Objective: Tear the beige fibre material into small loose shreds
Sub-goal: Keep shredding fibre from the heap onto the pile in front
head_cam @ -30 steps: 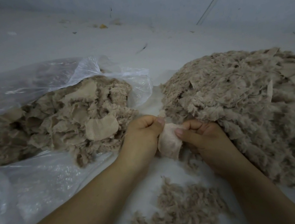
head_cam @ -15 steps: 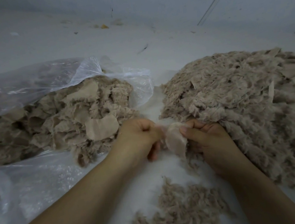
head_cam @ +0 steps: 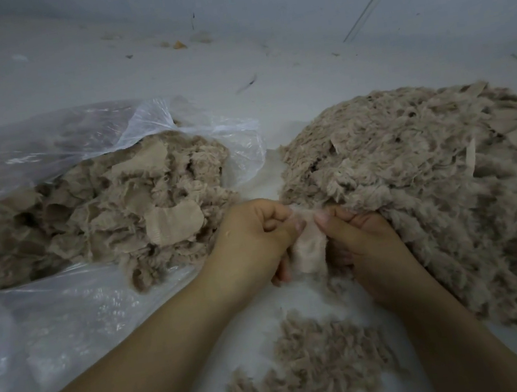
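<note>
- Fibre piece [head_cam: 309, 250], a small flat beige scrap, hangs between the two hands just above the pale floor [head_cam: 269, 94], in the gap between the bag and the big heap.
- Left hand [head_cam: 252, 245] pinches its left edge with thumb and curled fingers; right hand [head_cam: 361, 242] pinches the right edge the same way, thumb on top.
- A second ago the scrap was spread wider between the thumbs; half a second ago the hands had drawn a little apart. Now the thumbs are close together again at the top edge and the scrap looks narrower and more folded.
- My reading: one pull has been made and both hands have taken a fresh hold for the next tear, so this scrap is only partly broken down.
- Clear plastic bag [head_cam: 45, 152] on the left holds coarse, flat pieces [head_cam: 174, 222] not yet torn.
- Big heap [head_cam: 432, 188] on the right, touching the right hand, is already fluffy.
- Small pile of shreds [head_cam: 307, 365] lies on the floor between the forearms, below the hands.
</note>
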{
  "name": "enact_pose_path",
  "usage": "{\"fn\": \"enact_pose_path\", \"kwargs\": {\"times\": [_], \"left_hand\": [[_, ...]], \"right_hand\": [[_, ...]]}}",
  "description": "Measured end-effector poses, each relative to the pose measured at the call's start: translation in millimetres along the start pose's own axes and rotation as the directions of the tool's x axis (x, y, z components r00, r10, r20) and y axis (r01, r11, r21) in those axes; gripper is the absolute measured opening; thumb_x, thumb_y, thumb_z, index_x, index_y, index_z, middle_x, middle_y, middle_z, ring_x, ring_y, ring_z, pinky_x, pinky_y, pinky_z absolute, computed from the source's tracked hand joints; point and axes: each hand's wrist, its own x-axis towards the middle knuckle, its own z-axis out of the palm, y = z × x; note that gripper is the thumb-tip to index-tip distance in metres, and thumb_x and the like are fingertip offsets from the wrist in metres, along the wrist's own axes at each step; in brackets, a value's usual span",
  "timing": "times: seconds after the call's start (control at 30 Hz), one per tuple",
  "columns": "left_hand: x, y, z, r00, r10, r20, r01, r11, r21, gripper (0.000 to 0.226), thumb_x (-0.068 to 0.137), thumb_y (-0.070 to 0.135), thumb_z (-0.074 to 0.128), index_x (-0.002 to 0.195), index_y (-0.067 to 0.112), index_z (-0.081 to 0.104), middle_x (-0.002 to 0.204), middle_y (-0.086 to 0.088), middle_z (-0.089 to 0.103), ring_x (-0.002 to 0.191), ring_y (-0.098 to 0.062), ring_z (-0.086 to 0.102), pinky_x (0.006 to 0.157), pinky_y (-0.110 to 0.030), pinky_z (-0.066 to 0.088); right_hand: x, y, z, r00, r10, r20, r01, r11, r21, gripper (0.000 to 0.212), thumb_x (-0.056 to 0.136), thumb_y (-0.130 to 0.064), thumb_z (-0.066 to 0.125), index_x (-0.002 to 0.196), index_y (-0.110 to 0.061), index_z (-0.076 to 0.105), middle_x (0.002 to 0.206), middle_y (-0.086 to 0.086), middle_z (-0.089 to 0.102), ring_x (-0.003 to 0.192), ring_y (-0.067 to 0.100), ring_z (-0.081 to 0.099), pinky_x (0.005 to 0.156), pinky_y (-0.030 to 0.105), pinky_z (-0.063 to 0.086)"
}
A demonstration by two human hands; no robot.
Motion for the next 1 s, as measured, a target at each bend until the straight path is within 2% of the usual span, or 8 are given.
{"fn": "enact_pose_path", "kwargs": {"times": [0.07, 0.17, 0.3, 0.37, 0.5, 0.63, 0.83, 1.0], "left_hand": [[-1.8, 0.6, 1.7, 1.0, 0.003, -0.021, -0.004, 0.996, -0.087, 0.017, 0.093, 0.006, 0.061, 0.077, 0.002, 0.065, 0.046, -0.02, 0.056, 0.03, -0.019, 0.048, 0.034, -0.022, 0.039], [0.1, 6.3, -2.3, 0.981, 0.077, -0.18, -0.079, 0.997, -0.004, 0.021, 0.092, 0.007, 0.063, 0.071, 0.009, 0.064, 0.039, -0.008, 0.054, 0.027, -0.014, 0.044, 0.034, -0.02, 0.035], [6.9, 20.1, -38.0, 0.761, 0.425, -0.49, -0.183, 0.866, 0.466, 0.016, 0.087, 0.02, 0.067, 0.071, 0.021, 0.064, 0.055, 0.003, 0.06, 0.049, -0.011, 0.055, 0.047, -0.027, 0.044], [6.7, 24.1, -60.0, 0.703, 0.572, -0.422, -0.124, 0.683, 0.72, 0.008, 0.084, 0.019, 0.063, 0.078, 0.022, 0.06, 0.062, 0.006, 0.056, 0.059, -0.015, 0.055, 0.052, -0.032, 0.044], [5.7, 19.7, -73.5, 0.827, 0.459, -0.325, 0.158, 0.364, 0.918, 0.021, 0.079, 0.0, 0.057, 0.099, 0.004, 0.052, 0.1, -0.021, 0.05, 0.056, -0.027, 0.036, 0.048, -0.034, 0.029], [1.5, 29.1, -64.9, 0.833, 0.492, -0.254, 0.116, 0.293, 0.949, 0.026, 0.072, -0.001, 0.058, 0.097, 0.001, 0.054, 0.1, -0.023, 0.046, 0.048, -0.023, 0.03, 0.046, -0.023, 0.017], [2.4, 28.4, -31.6, 0.937, 0.341, -0.073, -0.019, 0.258, 0.966, 0.014, 0.084, 0.017, 0.059, 0.096, 0.018, 0.066, 0.104, -0.001, 0.053, 0.081, -0.029, 0.06, 0.057, -0.034, 0.047], [12.5, 36.3, -0.2, 0.834, 0.52, 0.185, -0.392, 0.322, 0.862, 0.034, 0.082, 0.021, 0.059, 0.115, 0.014, 0.062, 0.109, -0.005, 0.057, 0.077, -0.031, 0.061, 0.051, -0.042, 0.051]], "right_hand": [[-0.7, 0.4, 1.5, 0.999, -0.018, 0.03, 0.02, 0.998, -0.065, 0.033, 0.081, -0.027, 0.071, 0.101, -0.001, 0.071, 0.094, 0.022, 0.071, 0.085, 0.03, 0.068, 0.077, 0.036, 0.058], [-1.0, -0.2, 2.4, 0.999, -0.03, -0.042, 0.023, 0.986, -0.168, 0.014, 0.074, -0.025, 0.073, 0.074, -0.011, 0.073, 0.062, 0.006, 0.065, 0.057, 0.012, 0.059, 0.055, 0.02, 0.049], [1.3, 0.9, 0.9, 0.99, -0.008, -0.142, -0.017, 0.984, -0.179, 0.015, 0.079, -0.027, 0.066, 0.065, -0.024, 0.071, 0.042, -0.007, 0.032, 0.036, 0.005, 0.022, 0.037, 0.013, 0.023], [2.8, 2.8, -0.8, 0.987, -0.015, -0.159, -0.016, 0.982, -0.189, 0.025, 0.089, -0.019, 0.065, 0.065, -0.024, 0.071, 0.041, -0.006, 0.029, 0.036, 0.006, 0.02, 0.038, 0.013, 0.021], [4.4, 3.5, -1.2, 0.989, -0.041, -0.14, 0.019, 0.988, -0.153, 0.026, 0.085, -0.038, 0.058, 0.069, -0.022, 0.07, 0.05, -0.005, 0.027, 0.043, 0.01, 0.016, 0.041, 0.022, 0.013], [10.9, 6.6, -9.2, 0.995, -0.01, -0.097, 0.005, 0.999, -0.05, 0.043, 0.087, -0.042, 0.041, 0.069, -0.018, 0.071, 0.05, -0.006, 0.036, 0.039, 0.007, 0.019, 0.038, 0.019, 0.017], [13.7, 11.4, -13.9, 0.997, 0.016, -0.073, -0.022, 0.996, -0.082, 0.043, 0.087, -0.043, 0.039, 0.076, -0.018, 0.072, 0.053, -0.005, 0.038, 0.041, 0.009, 0.02, 0.039, 0.021, 0.018], [10.4, 6.6, -10.9, 0.999, 0.004, -0.05, -0.007, 0.998, -0.057, 0.049, 0.086, -0.055, 0.046, 0.073, -0.013, 0.068, 0.052, -0.004, 0.036, 0.043, 0.011, 0.021, 0.041, 0.024, 0.018]]}}
